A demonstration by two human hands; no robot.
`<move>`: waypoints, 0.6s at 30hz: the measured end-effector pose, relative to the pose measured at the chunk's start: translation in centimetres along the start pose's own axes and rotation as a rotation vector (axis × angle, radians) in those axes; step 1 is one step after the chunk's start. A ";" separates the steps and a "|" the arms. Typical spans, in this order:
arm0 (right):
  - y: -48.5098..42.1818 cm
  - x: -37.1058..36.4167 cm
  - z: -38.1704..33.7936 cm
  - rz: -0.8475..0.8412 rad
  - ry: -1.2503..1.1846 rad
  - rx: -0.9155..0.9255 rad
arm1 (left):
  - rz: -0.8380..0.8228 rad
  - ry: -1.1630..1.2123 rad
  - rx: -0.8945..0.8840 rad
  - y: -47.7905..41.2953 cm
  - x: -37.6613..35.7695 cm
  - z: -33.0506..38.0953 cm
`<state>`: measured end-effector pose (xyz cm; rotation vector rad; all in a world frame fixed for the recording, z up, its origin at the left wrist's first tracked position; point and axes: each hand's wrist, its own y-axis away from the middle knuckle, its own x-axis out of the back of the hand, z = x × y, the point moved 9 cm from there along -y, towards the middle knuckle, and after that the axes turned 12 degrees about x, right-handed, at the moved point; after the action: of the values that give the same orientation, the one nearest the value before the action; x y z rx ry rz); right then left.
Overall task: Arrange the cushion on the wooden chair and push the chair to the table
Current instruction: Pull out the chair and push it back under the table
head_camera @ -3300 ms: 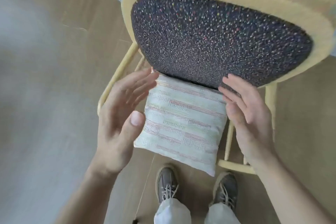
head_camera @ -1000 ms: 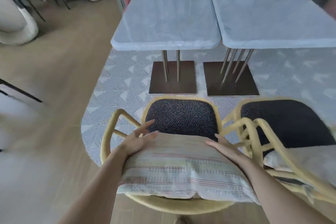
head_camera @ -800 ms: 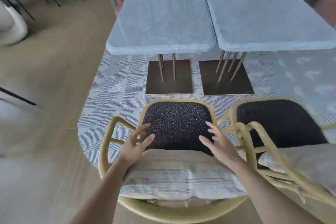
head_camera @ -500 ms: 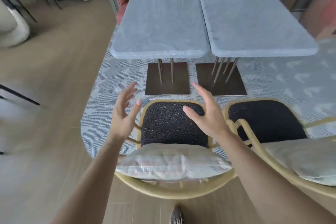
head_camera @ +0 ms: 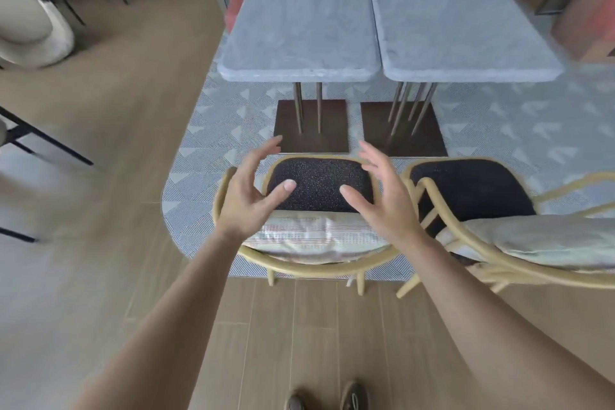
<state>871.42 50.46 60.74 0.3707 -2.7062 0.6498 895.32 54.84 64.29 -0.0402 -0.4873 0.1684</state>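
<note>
— Cushion: look, spot?
— Pale, puffy cushion (head_camera: 316, 238), thin red & grey stripes; propped vs. curved back rail of wooden chair (head_camera: 316, 271), behind dark speckled seat pad (head_camera: 319, 186).
— Hands, L to R?
— Left hand (head_camera: 248, 196) raised over chair's left arm, fingers spread & loose, gripping nothing. Right hand (head_camera: 382, 200) raised over seat's right side, same: spread, gripping nothing.
— Chair vs. table?
— Facing grey stone table (head_camera: 299, 27); seat front near its dark base plate.
— Room?
— Wood-plank floor (head_camera: 116, 143) at left, patterned blue-grey rug (head_camera: 206, 150) under chairs & tables, 2nd table (head_camera: 459, 20) beside 1st, 2nd chair (head_camera: 472, 190) w/ own cushion far right. Shoes (head_camera: 354, 398) at bottom edge.
</note>
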 end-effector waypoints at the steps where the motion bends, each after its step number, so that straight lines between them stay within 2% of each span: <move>1: 0.5 -0.7 0.3 -0.015 0.009 -0.004 | -0.028 -0.035 -0.011 0.2 -0.8 -0.6; 5: 3.0 -4.4 2.6 -0.137 0.081 -0.053 | -0.150 -0.173 0.077 0.4 -3.3 -5.0; 9: 6.4 -7.1 5.3 -0.286 0.198 -0.116 | -0.455 -0.481 0.161 2.4 -8.0 -10.3; 12: 9.0 -9.2 7.1 -0.434 0.255 -0.169 | -0.657 -0.620 0.236 4.3 -11.0 -14.1; 16: 11.3 -12.9 9.6 -0.773 0.596 -0.099 | -0.763 -0.911 0.132 5.9 -14.1 -17.3; 18: 11.3 -14.0 10.4 -0.826 0.774 0.000 | -0.732 -1.075 0.046 5.8 -14.9 -18.1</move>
<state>877.86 57.66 42.28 0.9315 -1.6151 0.4107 889.93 58.07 40.92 0.2888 -1.5295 -0.5578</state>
